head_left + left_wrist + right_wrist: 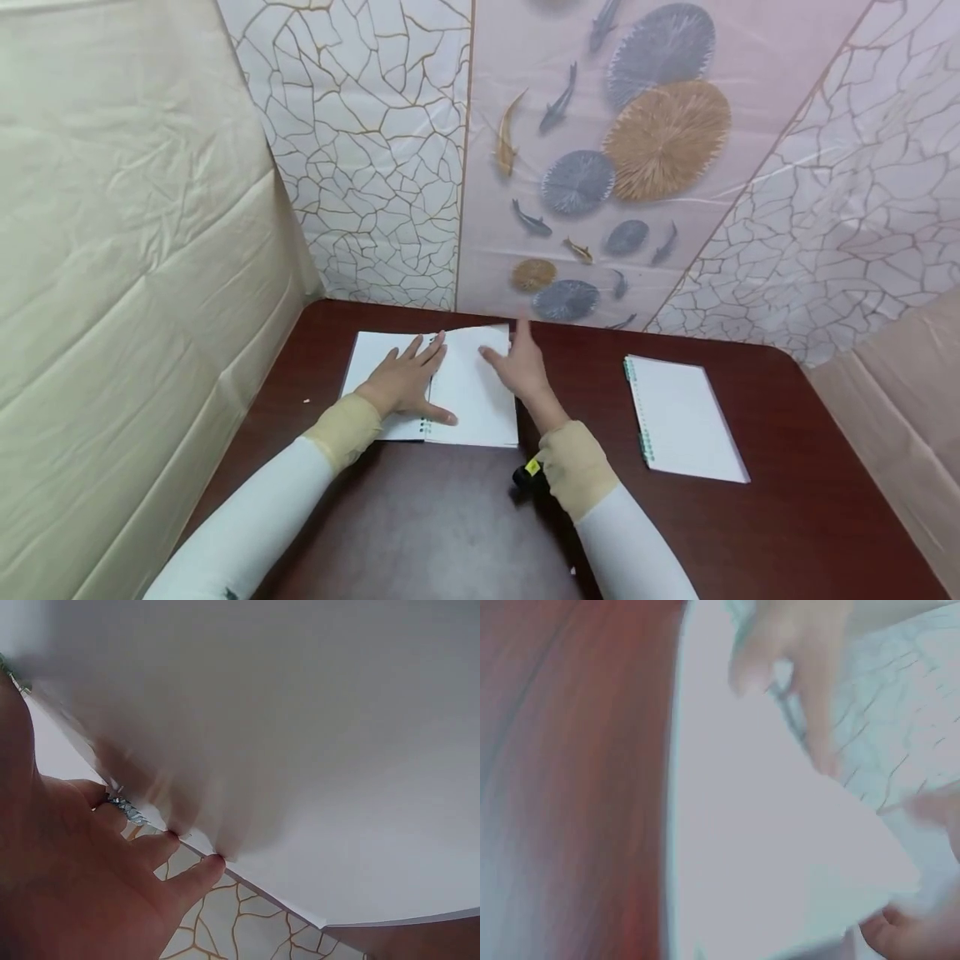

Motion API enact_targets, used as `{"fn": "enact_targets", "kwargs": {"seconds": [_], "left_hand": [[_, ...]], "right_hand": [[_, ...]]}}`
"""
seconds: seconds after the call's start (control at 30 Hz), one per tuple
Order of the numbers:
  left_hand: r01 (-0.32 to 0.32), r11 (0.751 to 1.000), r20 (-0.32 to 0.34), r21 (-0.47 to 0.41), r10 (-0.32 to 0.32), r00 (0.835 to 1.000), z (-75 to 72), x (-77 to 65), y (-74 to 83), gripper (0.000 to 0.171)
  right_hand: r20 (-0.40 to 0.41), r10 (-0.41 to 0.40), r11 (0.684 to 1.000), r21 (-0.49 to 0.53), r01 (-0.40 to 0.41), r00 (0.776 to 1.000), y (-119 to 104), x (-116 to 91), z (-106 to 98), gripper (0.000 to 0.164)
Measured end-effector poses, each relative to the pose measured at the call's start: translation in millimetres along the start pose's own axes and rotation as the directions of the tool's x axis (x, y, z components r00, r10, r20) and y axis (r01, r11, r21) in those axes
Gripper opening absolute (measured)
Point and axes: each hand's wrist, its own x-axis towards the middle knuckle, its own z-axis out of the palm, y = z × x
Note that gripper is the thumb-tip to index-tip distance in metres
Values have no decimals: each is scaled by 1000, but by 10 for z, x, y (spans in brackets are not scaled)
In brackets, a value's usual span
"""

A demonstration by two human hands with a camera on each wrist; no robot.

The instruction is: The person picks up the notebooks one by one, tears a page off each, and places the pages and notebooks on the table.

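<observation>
An open notebook [480,392] with blank white pages and a green ring binding lies at the table's back left. My left hand [408,383] rests across its binding with fingers spread, the thumb over the right-hand page. In the left wrist view, the fingertips [214,864] touch the top edge of the page [337,765]. My right hand [521,367] is at the upper right of the right-hand page, thumb and forefinger apart. A loose page corner [900,881] stands raised near that hand in the right wrist view, where the fingers are blurred.
A second white notebook [686,417] with green rings lies on the right of the dark red table [442,517]. A small black object [522,477] with a yellow label sits beside my right wrist. Patterned cloth [375,150] hangs behind the table.
</observation>
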Motion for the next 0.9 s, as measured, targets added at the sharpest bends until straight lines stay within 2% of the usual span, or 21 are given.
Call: {"fn": "enact_targets", "kwargs": {"seconds": [0.07,0.1,0.17,0.23,0.3,0.37,0.43,0.5,0.6,0.73,0.83,0.9], "left_hand": [[-3,1000,-6,-5,3,1000,-4,5,11,143],[-3,1000,-7,-10,3,1000,-9,9,18,142],[-3,1000,-6,-14,3,1000,-9,16,25,142],[1,1000,3,-17,-1,1000,-8,20,30,141],[6,1000,19,-23,-5,1000,-8,22,31,140],[11,1000,36,-20,-10,999,-8,20,27,140],[18,1000,45,-17,-17,999,-23,11,27,140],[21,1000,47,-13,-20,999,-39,-1,24,141],[23,1000,52,-8,-22,998,-59,-24,20,141],[18,1000,55,-7,-17,998,-47,-30,8,142],[9,1000,52,-8,-9,999,-31,-19,8,141],[3,1000,52,-16,-3,999,-30,-16,10,141]], "right_hand": [[-56,133,979,162,-122,990,-62,15,-39,105],[-66,184,965,200,-167,981,-76,24,-54,103],[-39,228,957,196,-216,973,-75,39,-73,88],[2,200,973,116,-199,980,-38,52,-69,66],[33,126,992,24,-127,991,14,55,-52,44],[37,37,999,-32,-36,999,57,53,-36,31],[28,-34,998,-59,36,999,92,47,-29,24],[25,-74,995,-70,76,997,121,37,-23,21],[38,-87,994,-57,89,995,171,11,-12,23],[34,-74,997,1,74,997,247,-41,23,25],[21,-52,996,67,50,998,304,-87,46,32],[23,-40,994,104,37,999,331,-113,51,42]]}}
